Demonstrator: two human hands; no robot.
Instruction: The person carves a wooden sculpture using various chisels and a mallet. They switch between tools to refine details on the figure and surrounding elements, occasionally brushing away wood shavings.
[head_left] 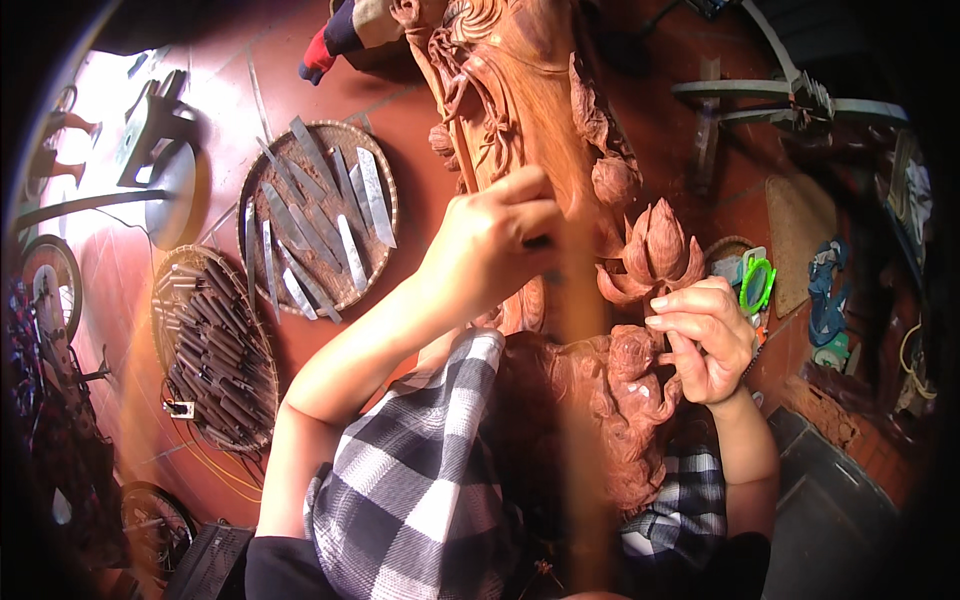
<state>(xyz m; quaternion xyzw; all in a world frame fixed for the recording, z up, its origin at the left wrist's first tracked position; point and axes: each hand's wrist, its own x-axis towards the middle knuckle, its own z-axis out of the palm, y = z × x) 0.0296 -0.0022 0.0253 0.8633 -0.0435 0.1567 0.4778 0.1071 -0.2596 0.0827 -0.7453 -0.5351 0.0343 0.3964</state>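
A large reddish-brown wood carving [545, 110] stretches from the top of the view down to my lap, with flowing robe folds and small figures. My left hand [510, 225] is closed in a fist over its smooth middle; what the fingers hold, if anything, is hidden. At its right side rises a carved lotus flower [660, 248] with pointed petals. Just below that flower, my right hand [708, 335] has its fingers and thumb closed around the stem. Beneath lies a carved cluster of small figures [632, 395]. A blurred brown vertical strip [582, 420] crosses in front.
On the tiled floor at left, a round woven tray [388, 240] holds several flat metal blades. Nearer, an oval basket [268, 345] carries many dark chisel-like tools. To the right are a bright green ring-shaped object [757, 286] and a dark bin [840, 500]. Checked cloth [420, 460] covers my lap.
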